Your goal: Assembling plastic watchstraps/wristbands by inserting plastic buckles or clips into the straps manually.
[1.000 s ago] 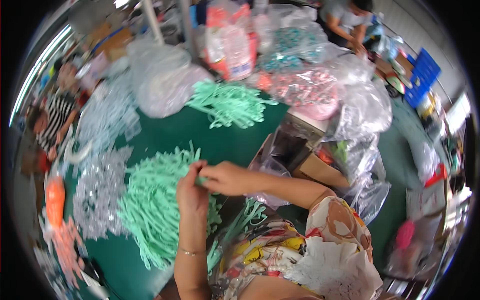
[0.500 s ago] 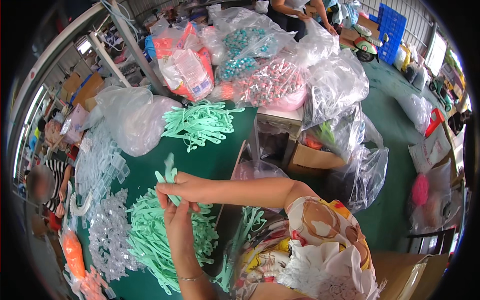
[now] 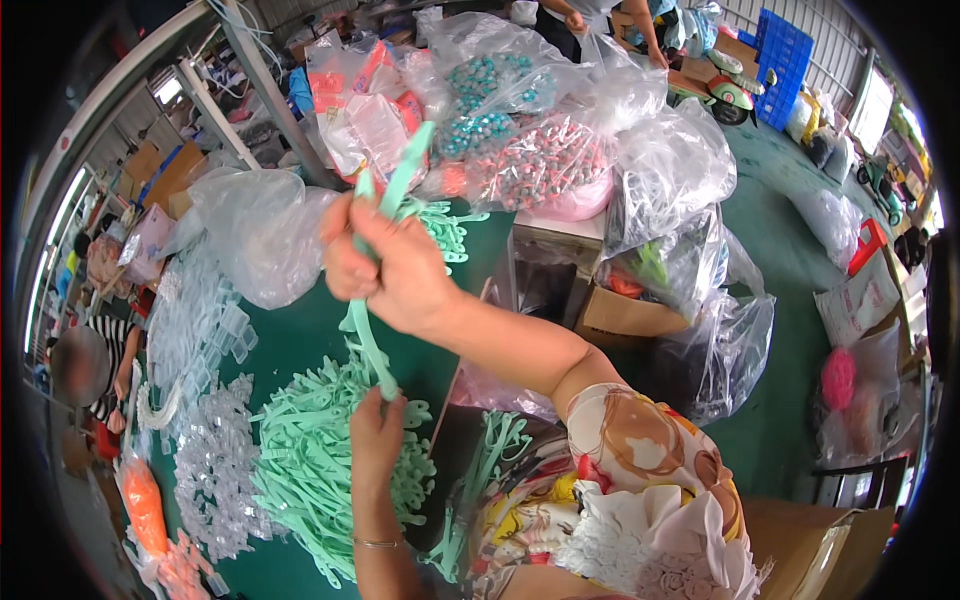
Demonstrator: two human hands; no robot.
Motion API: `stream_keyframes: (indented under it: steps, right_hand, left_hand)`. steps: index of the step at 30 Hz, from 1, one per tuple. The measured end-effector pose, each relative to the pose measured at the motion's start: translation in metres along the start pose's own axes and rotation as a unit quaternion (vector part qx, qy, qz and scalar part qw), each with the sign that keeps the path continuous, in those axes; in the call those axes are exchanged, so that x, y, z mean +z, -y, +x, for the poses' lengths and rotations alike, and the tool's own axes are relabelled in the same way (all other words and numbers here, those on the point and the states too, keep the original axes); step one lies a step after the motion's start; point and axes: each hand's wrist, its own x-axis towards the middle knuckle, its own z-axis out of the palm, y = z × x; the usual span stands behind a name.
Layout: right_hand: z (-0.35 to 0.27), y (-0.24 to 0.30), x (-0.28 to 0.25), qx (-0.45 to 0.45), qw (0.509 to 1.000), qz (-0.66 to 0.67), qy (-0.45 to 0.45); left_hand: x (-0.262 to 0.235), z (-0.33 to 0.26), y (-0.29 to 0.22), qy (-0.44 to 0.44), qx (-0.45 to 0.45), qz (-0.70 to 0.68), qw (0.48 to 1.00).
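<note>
My right hand [image 3: 390, 265] is raised above the green table, closed around a few mint-green plastic strips [image 3: 405, 170] whose ends stick out above the fist. Another such strip [image 3: 370, 345] runs from below that fist down to my left hand [image 3: 378, 425], whose fingertips pinch its lower end. Beneath the left hand lies a large heap of the same mint-green strips [image 3: 315, 465]. Partly hidden behind my right hand, a smaller bunch of strips [image 3: 445, 232] sits farther off on the table. A few more strips [image 3: 490, 455] lie by my lap.
Clear plastic pieces [image 3: 215, 475] are piled left of the heap, with an orange bundle [image 3: 145, 505] beyond. A clear bag [image 3: 255, 235] stands behind. Bags of turquoise and pink pieces [image 3: 545, 165] fill the far side. A cardboard box [image 3: 630, 315] stands right. Another person's hand [image 3: 577, 22] holds a clear bag.
My right hand has lifted up and away from the left, the strips rising with it. My left hand stays low, now pinching a strip's lower end. The person at the back has shifted their hands.
</note>
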Motion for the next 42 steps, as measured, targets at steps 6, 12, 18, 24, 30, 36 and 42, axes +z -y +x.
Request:
stream_keyframes:
  steps: [6,12,18,24,30,36,42]
  right_hand:
    - [0.003,0.010,-0.005,-0.007,0.999,-0.031,0.005]
    - [-0.034,0.009,-0.020,0.216,0.968,-0.110,-0.063]
    - [-0.059,-0.015,-0.033,0.324,0.940,-0.091,-0.053]
    - [-0.069,-0.013,-0.028,0.331,0.935,-0.118,-0.040]
    - [-0.072,-0.005,-0.017,0.339,0.930,-0.133,-0.041]
    - [-0.079,0.002,-0.011,0.331,0.929,-0.167,-0.015]
    - [-0.086,0.009,-0.010,0.328,0.930,-0.166,-0.018]
  left_hand:
    - [-0.003,-0.008,-0.007,-0.067,0.097,0.110,0.987]
    - [-0.100,-0.018,-0.003,-0.122,0.016,-0.002,0.992]
    - [-0.216,-0.013,0.177,-0.333,0.025,0.374,0.865]
    - [-0.215,-0.014,0.188,-0.257,-0.137,0.427,0.856]
    - [-0.226,-0.014,0.190,-0.220,-0.134,0.489,0.833]
    - [-0.223,-0.010,0.189,-0.213,-0.148,0.531,0.807]
    - [-0.240,-0.010,0.197,-0.299,-0.072,0.495,0.813]
